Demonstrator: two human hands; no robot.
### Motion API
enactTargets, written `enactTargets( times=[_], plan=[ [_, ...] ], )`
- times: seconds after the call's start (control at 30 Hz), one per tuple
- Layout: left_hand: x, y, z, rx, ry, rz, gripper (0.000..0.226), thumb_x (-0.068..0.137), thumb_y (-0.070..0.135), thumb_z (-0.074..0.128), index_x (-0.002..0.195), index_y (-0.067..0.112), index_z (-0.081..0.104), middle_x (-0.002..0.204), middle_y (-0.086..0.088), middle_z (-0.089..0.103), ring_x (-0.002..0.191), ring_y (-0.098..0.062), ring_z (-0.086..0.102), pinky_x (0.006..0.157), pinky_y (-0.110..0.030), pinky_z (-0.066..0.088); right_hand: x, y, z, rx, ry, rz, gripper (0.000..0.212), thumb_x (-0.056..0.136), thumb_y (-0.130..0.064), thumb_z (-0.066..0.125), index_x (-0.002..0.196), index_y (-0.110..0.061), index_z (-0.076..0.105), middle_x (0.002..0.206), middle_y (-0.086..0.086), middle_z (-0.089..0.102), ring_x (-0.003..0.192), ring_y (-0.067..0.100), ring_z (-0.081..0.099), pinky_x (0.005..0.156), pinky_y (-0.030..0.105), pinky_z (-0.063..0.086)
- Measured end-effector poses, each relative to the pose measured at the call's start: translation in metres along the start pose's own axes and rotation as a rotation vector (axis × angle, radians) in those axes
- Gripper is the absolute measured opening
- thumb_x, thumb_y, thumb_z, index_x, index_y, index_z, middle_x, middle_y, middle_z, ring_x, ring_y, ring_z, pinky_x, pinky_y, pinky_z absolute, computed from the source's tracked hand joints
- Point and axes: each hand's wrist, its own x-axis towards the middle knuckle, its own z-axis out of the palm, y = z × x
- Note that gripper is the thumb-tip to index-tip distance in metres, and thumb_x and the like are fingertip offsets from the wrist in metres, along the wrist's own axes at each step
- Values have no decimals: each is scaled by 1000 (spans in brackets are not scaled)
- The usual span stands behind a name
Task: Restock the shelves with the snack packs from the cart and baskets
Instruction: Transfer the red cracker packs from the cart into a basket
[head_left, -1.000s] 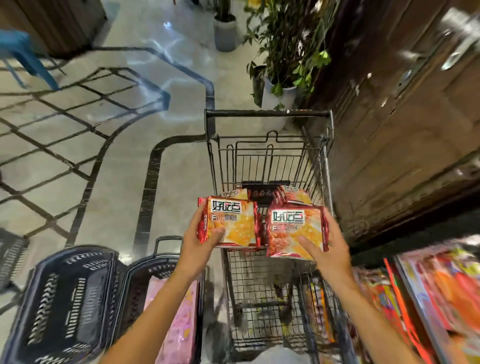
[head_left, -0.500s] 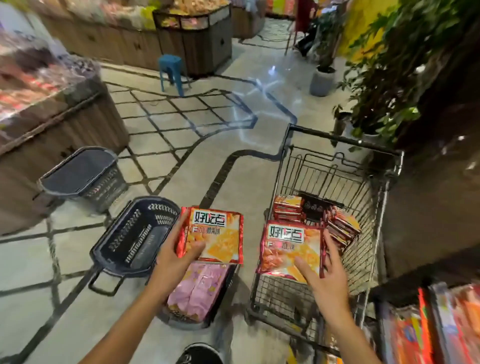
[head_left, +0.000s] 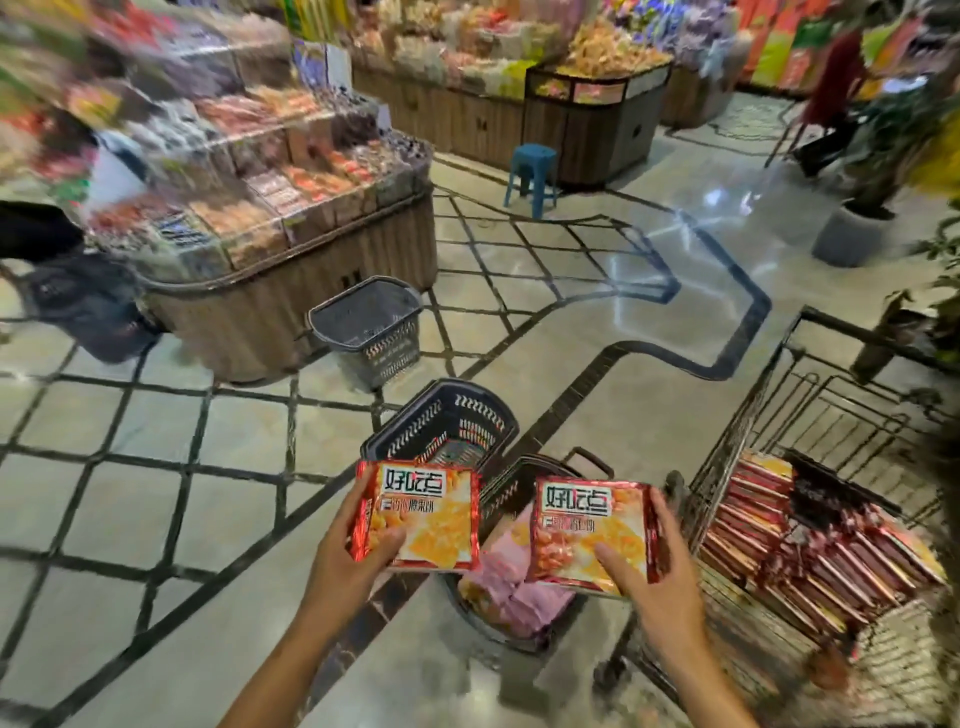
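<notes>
Since half second ago, view swung left: wire shopping cart (head_left: 748, 441) now at right edge, wooden snack display shelf (head_left: 291, 306) ahead-left. Left hand (head_left: 345, 566) grips red-orange foil snack pack (head_left: 431, 514), thumb on front; right hand (head_left: 660, 582) grips matching second pack (head_left: 587, 530). Both packs above dark plastic basket (head_left: 493, 499) holding pink packs (head_left: 511, 587).

Red-and-orange snack packs (head_left: 421, 514), pink packs (head_left: 511, 587), blue stool (head_left: 532, 174), beige floor (head_left: 519, 332) with dark lattice lines.
</notes>
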Motion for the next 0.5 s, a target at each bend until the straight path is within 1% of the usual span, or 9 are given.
enactTargets(
  times=[0.03,0.1,0.17,0.2,0.27,0.3,0.37,0.4,0.5],
  plan=[
    [8,-4,-18,0,5,-2,80,87,24,76,151,47,35,129,20,62,107,10,63,75,-7,53,1,-3,20,-15,-11,0,90,76,-14,86,151,-36,40,119,-29,62,103,-4,67,85,17,55],
    [27,-12,-56,1,2,6,79,86,29,76,149,52,35,125,27,63,109,9,63,81,-14,55,4,-12,64,-18,-11,2,88,77,-12,85,150,-33,42,115,-36,58,99,-14,64,80,7,50],
    [49,-20,-96,-10,3,-14,78,84,36,75,147,56,34,117,35,64,108,10,63,88,-22,55,7,-21,111,-19,-21,-2,83,79,-7,83,146,-33,42,118,-30,55,92,-26,57,74,1,45],
    [60,-23,-115,-8,-2,-19,78,84,40,76,147,58,34,117,37,64,109,8,64,91,-25,55,8,-23,133,-23,-22,-6,83,79,-6,82,146,-33,41,120,-24,57,92,-27,57,74,0,45],
    [81,-29,-152,3,-9,-20,79,84,46,78,147,59,33,123,32,64,115,0,64,97,-34,54,12,-28,176,-46,-30,-11,84,80,-9,83,147,-36,40,123,-23,57,97,-23,59,83,7,49],
    [92,-32,-168,4,-10,-28,80,83,46,78,148,57,33,125,29,64,116,-1,64,99,-37,53,15,-28,194,-56,-40,-4,85,80,-13,83,148,-39,40,126,-24,57,102,-19,60,90,16,51],
    [113,-37,-195,6,-10,-38,78,86,39,77,150,53,35,124,28,65,114,2,64,100,-38,53,17,-29,224,-59,-37,30,88,79,-18,84,151,-39,38,131,-18,59,110,-8,61,96,26,51],
    [123,-37,-204,8,-14,-36,77,86,36,76,149,52,36,125,27,65,113,4,63,100,-37,53,20,-29,237,-59,-23,33,89,79,-19,83,152,-39,37,131,-17,58,112,-6,60,94,25,52],
    [161,-42,-220,26,-34,-49,76,87,31,76,148,53,36,134,17,63,115,3,63,96,-29,53,31,-32,266,-55,0,48,89,79,-20,82,152,-39,36,133,-17,56,112,-8,58,81,8,52]
  ],
)
